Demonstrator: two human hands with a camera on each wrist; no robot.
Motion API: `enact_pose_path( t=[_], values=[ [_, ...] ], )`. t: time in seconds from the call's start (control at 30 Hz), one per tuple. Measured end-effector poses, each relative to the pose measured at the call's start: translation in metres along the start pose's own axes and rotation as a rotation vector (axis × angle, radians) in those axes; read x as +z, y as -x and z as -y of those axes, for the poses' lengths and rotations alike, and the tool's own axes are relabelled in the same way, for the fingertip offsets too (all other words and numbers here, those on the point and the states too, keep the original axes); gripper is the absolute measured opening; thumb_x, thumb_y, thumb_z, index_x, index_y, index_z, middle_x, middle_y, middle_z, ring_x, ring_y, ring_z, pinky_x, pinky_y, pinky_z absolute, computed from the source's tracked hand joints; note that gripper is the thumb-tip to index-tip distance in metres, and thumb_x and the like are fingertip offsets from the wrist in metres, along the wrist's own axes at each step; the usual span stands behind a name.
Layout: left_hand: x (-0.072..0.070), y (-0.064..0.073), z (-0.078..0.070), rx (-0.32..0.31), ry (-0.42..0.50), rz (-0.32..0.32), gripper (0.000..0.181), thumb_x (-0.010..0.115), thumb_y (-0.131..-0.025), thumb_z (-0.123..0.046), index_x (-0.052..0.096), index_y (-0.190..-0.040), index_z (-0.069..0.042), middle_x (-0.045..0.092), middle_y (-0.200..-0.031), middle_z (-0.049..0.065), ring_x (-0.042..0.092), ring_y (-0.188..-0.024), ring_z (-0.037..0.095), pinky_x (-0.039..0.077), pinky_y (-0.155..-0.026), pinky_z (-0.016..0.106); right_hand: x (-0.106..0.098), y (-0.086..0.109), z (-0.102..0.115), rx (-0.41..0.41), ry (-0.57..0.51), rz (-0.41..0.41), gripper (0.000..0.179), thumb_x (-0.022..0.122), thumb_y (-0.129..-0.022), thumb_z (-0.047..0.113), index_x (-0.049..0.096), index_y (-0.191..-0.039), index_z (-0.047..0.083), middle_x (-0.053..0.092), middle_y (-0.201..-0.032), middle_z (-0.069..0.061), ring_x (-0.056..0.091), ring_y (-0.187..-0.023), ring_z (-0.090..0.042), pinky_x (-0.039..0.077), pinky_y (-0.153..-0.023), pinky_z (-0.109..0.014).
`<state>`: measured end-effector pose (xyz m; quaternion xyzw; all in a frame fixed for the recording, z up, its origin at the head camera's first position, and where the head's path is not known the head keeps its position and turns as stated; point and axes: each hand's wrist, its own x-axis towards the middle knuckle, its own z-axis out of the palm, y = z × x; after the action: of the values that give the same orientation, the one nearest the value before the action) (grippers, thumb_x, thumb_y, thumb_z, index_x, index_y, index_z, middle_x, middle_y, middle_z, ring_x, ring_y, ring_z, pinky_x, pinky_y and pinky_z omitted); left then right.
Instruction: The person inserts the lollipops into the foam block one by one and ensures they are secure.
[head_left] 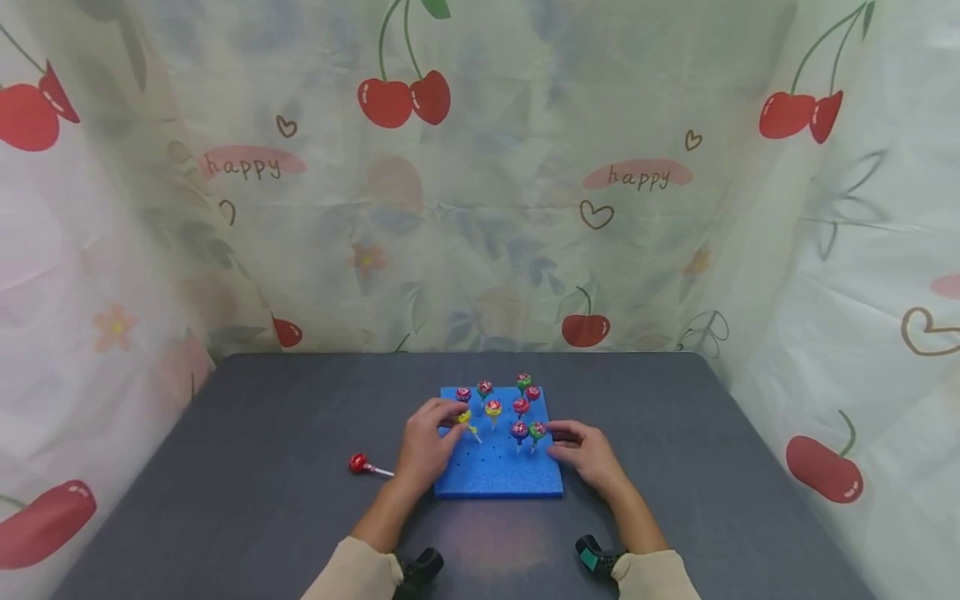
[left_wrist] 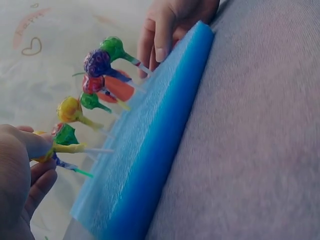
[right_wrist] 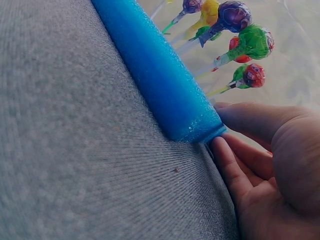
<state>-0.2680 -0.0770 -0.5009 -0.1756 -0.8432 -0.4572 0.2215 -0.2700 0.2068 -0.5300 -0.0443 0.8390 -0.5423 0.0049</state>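
My left hand (head_left: pixel 427 443) pinches a yellow-wrapped lollipop (left_wrist: pixel 70 148) by its head, between thumb and fingers. Its white stick slants down toward the top of a blue foam board (head_left: pixel 498 479); whether the tip touches the foam I cannot tell. Along the board's right edge, my right hand (head_left: pixel 591 457) holds the rim, thumb above and fingers lower at the side in the right wrist view. Several lollipops stand upright in the board, among them a green one (right_wrist: pixel 254 42) and a purple one (right_wrist: pixel 234 16) near my right hand. Small holes dot the board's front half.
A red lollipop (head_left: pixel 358 463) lies on the dark grey table (head_left: pixel 285 517), left of the board, with its stick end partly behind my left forearm. A cherry-print curtain (head_left: pixel 480 275) hangs behind the table and on both sides. Black straps circle both wrists.
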Motion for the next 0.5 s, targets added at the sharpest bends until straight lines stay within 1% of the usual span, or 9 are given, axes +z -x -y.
enact_pose_path(
  t=[0.17, 0.3, 0.5],
  values=[
    [0.006, -0.002, -0.003, 0.030, 0.023, -0.005, 0.025, 0.077, -0.082, -0.002, 0.072, -0.106, -0.007, 0.064, -0.100, -0.001, 0.066, -0.087, 0.012, 0.055, -0.078, 0.028, -0.001, 0.000, -0.001, 0.006, 0.000, 0.002, 0.035, 0.073, -0.087, 0.008, 0.066, -0.121, 0.012, 0.064, -0.118, -0.008, 0.064, -0.105, -0.025, 0.051, -0.091, -0.043],
    [0.009, -0.004, -0.004, 0.057, 0.017, -0.010, 0.023, 0.078, -0.081, -0.002, 0.073, -0.104, -0.007, 0.065, -0.098, -0.001, 0.065, -0.086, 0.012, 0.055, -0.077, 0.029, -0.001, 0.000, -0.001, 0.006, -0.003, 0.003, 0.035, 0.074, -0.087, 0.009, 0.067, -0.120, 0.012, 0.065, -0.117, -0.008, 0.064, -0.105, -0.025, 0.051, -0.091, -0.043],
    [0.013, -0.003, -0.004, 0.065, 0.005, -0.010, 0.023, 0.079, -0.080, -0.002, 0.074, -0.101, -0.010, 0.066, -0.098, -0.002, 0.063, -0.085, 0.011, 0.055, -0.076, 0.029, -0.001, 0.000, -0.001, 0.000, -0.005, 0.005, 0.035, 0.074, -0.087, 0.008, 0.067, -0.120, 0.012, 0.065, -0.117, -0.008, 0.064, -0.104, -0.025, 0.051, -0.091, -0.043]
  ],
)
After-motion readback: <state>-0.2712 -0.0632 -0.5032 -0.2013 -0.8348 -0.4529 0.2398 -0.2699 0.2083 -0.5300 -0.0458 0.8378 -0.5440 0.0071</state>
